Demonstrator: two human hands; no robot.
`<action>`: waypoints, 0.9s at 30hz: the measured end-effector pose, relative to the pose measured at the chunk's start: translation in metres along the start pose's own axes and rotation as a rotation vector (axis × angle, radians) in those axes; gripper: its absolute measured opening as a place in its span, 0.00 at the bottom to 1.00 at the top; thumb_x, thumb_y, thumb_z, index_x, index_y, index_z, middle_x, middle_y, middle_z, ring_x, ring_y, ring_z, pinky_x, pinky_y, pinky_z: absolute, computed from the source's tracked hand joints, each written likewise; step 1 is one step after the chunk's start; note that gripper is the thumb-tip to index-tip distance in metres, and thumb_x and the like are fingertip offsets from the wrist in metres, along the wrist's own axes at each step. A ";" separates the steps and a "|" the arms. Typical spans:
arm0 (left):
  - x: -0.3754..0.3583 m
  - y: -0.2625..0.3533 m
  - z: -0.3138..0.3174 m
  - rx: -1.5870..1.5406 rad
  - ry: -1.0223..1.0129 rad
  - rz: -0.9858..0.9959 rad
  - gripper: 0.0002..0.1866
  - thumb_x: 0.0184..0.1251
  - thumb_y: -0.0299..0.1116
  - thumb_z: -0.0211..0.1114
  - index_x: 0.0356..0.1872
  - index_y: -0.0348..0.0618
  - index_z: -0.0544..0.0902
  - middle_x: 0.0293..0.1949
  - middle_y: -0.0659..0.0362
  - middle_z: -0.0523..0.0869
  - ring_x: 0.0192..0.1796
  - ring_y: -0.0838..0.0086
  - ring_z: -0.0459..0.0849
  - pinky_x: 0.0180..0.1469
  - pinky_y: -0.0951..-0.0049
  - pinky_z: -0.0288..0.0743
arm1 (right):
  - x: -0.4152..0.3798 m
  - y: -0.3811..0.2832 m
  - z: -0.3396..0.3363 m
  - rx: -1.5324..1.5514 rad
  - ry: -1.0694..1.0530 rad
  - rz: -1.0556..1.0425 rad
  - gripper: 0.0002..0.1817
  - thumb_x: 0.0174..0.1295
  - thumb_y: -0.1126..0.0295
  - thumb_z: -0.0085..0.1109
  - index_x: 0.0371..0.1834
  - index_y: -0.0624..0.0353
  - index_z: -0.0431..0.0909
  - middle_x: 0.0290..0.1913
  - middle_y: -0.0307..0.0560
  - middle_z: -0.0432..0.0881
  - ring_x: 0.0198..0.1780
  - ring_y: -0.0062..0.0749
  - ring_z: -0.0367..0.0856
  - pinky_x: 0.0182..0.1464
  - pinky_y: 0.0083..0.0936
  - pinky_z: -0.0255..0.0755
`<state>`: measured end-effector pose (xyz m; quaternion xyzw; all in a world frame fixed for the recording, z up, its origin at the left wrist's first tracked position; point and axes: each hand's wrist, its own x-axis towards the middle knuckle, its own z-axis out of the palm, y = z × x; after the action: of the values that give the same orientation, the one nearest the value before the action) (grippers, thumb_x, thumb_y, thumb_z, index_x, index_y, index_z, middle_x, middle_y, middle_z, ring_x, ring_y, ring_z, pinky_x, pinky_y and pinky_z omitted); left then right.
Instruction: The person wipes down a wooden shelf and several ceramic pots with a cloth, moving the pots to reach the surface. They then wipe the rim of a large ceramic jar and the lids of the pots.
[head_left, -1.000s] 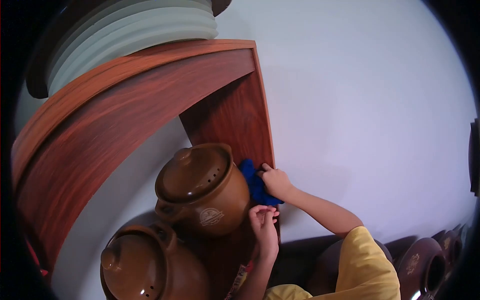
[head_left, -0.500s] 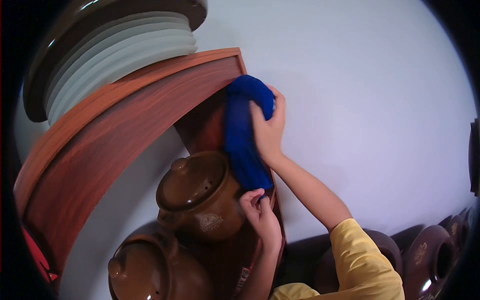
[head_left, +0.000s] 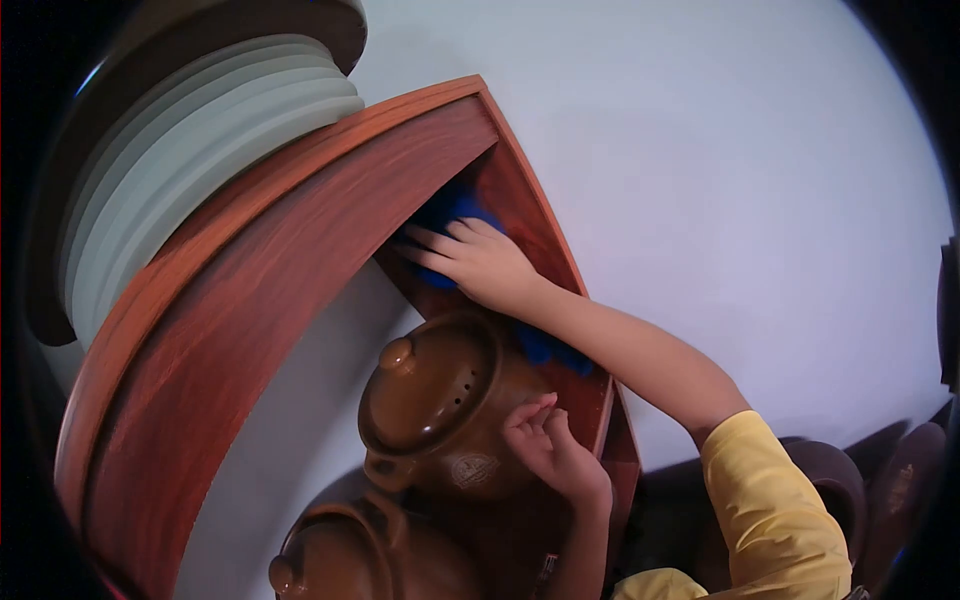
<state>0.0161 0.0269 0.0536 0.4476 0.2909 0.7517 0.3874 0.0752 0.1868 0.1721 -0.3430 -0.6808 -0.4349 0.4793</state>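
Note:
My right hand (head_left: 475, 262) reaches into the upper corner of a reddish-brown wooden shelf, its fingers spread over a blue cloth (head_left: 440, 280) and pressing it to the inner side. The cloth's loose end hangs below my right wrist, partly covered by the forearm. Lower down, my left hand (head_left: 555, 450) is raised with loosely bent fingers and nothing visible in them. It overlaps the right side of a brown lidded clay pot (head_left: 435, 400), which has a round knob and small holes in its lid.
A second brown lidded pot (head_left: 345, 555) stands at the bottom. On the shelf's curved top (head_left: 290, 180) rests a dark-rimmed vessel with a ribbed pale base (head_left: 220, 150). Dark jars (head_left: 830, 480) line the lower right, beside a white wall (head_left: 720, 200).
My right hand has moved left and into the shelf corner with the cloth. My left hand has let go of the cloth's lower end. The view has shifted.

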 end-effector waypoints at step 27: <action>-0.002 -0.007 -0.012 0.048 0.041 0.160 0.07 0.59 0.22 0.51 0.37 0.43 0.67 0.32 0.60 0.74 0.37 0.75 0.72 0.40 0.75 0.64 | 0.018 -0.004 0.039 -0.061 -0.237 -0.102 0.06 0.46 0.70 0.52 0.22 0.53 0.81 0.50 0.38 0.78 0.42 0.32 0.75 0.48 0.25 0.68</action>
<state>0.0079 0.0280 0.0422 0.4631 0.2797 0.7821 0.3093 0.0527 0.2218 0.1823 -0.3715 -0.7355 -0.4356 0.3623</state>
